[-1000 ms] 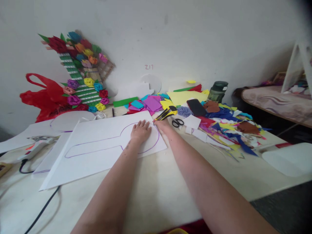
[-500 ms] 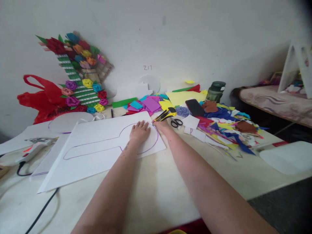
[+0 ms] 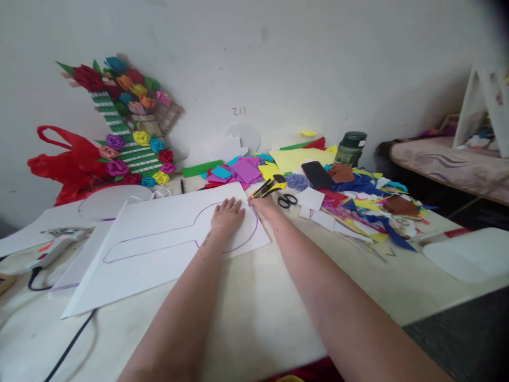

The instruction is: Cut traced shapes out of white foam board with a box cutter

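Observation:
A large white sheet (image 3: 159, 217) lies on the table, marked with a purple outline of a circle joined to a long rounded strip. Flat on the circle rests my left hand (image 3: 228, 216), its fingers stretched out and pressing the sheet. My right hand (image 3: 262, 206) is closed around a yellow and black utility knife (image 3: 270, 185). The knife's tip end meets the upper right part of the purple circle; its blade is too small to make out. Just right of that hand lie black-handled scissors (image 3: 287, 200).
Coloured paper scraps (image 3: 374, 201) pile up on the right, near a phone (image 3: 317, 175) and a dark green bottle (image 3: 351, 149). A paper-flower decoration (image 3: 131, 127) and a red bag (image 3: 67, 159) stand back left. A power strip (image 3: 55, 249) with a black cable lies left.
The view shifts very slightly. Both hands and the utility knife stay at nearly the same spots on the sheet.

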Action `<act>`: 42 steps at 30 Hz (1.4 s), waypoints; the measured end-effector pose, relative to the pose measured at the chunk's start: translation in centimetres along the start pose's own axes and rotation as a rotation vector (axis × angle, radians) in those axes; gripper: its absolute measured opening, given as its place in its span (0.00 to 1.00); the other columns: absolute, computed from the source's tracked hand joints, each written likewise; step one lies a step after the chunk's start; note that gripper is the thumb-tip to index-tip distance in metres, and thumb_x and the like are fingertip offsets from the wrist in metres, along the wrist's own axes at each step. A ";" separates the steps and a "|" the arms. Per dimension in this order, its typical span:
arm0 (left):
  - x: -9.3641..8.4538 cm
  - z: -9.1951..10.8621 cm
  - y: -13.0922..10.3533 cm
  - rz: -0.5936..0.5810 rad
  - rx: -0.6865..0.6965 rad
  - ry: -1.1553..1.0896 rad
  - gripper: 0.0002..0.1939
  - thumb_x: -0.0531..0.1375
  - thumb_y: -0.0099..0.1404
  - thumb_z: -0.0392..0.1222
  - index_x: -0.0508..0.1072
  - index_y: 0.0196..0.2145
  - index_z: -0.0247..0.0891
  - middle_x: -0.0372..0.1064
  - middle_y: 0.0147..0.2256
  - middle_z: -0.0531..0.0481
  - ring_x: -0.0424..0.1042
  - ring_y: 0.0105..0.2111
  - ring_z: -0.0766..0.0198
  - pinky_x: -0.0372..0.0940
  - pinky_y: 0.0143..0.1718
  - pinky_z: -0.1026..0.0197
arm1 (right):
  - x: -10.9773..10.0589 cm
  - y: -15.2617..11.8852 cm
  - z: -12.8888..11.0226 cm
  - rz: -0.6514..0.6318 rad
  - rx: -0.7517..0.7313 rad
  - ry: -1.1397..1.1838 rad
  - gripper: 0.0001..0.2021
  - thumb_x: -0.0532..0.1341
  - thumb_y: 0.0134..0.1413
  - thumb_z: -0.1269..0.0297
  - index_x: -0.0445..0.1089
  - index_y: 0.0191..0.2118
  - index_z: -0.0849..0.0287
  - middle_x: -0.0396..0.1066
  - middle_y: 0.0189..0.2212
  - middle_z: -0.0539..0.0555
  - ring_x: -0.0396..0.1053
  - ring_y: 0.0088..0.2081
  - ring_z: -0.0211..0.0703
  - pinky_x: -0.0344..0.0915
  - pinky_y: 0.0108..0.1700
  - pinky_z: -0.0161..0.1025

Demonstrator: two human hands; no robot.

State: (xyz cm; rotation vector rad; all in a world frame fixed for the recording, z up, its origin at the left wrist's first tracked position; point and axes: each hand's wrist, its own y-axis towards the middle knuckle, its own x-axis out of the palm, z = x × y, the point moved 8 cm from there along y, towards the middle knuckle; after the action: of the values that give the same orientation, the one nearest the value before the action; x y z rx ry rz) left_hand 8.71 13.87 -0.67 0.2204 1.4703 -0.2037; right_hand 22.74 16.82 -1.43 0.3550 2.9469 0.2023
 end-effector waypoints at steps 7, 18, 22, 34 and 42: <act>0.1 0.0 0.1 0.006 0.003 -0.005 0.29 0.38 0.67 0.52 0.51 0.63 0.44 0.40 0.65 0.53 0.39 0.64 0.58 0.41 0.61 0.48 | -0.2 -0.2 -0.1 0.026 0.013 -0.012 0.05 0.59 0.33 0.71 0.70 0.24 0.61 0.72 0.26 0.52 0.69 0.33 0.40 0.64 0.39 0.37; 0.0 0.1 0.0 0.000 -0.001 -0.010 0.29 0.38 0.67 0.52 0.51 0.63 0.44 0.40 0.65 0.53 0.39 0.64 0.58 0.41 0.61 0.48 | -0.3 -0.5 -0.4 0.021 0.023 -0.037 0.05 0.58 0.34 0.71 0.70 0.24 0.62 0.72 0.27 0.53 0.69 0.33 0.39 0.63 0.38 0.35; 0.0 0.0 0.1 0.008 0.000 0.003 0.28 0.39 0.67 0.52 0.52 0.63 0.45 0.40 0.65 0.53 0.40 0.64 0.58 0.42 0.61 0.48 | -0.5 -0.6 -0.4 0.034 0.033 -0.037 0.05 0.59 0.34 0.72 0.70 0.24 0.62 0.72 0.27 0.52 0.68 0.32 0.39 0.64 0.37 0.35; 0.0 0.0 0.1 0.006 -0.002 -0.009 0.28 0.39 0.67 0.52 0.51 0.63 0.44 0.40 0.65 0.53 0.39 0.64 0.58 0.41 0.61 0.48 | -0.4 -0.4 -0.3 0.020 0.032 -0.062 0.04 0.58 0.34 0.73 0.69 0.23 0.62 0.71 0.26 0.52 0.68 0.31 0.38 0.63 0.35 0.33; 0.0 0.0 0.1 0.007 -0.002 -0.002 0.28 0.38 0.67 0.52 0.51 0.63 0.45 0.40 0.65 0.54 0.40 0.64 0.58 0.41 0.61 0.48 | -0.6 -0.9 -0.7 0.025 0.047 -0.079 0.05 0.58 0.34 0.74 0.70 0.24 0.62 0.72 0.27 0.53 0.69 0.32 0.38 0.63 0.35 0.32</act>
State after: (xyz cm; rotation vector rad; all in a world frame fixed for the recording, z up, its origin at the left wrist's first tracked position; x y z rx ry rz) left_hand 8.76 13.92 -0.71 0.2234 1.4677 -0.1966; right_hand 23.00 15.71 -0.77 0.3963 2.8749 0.1196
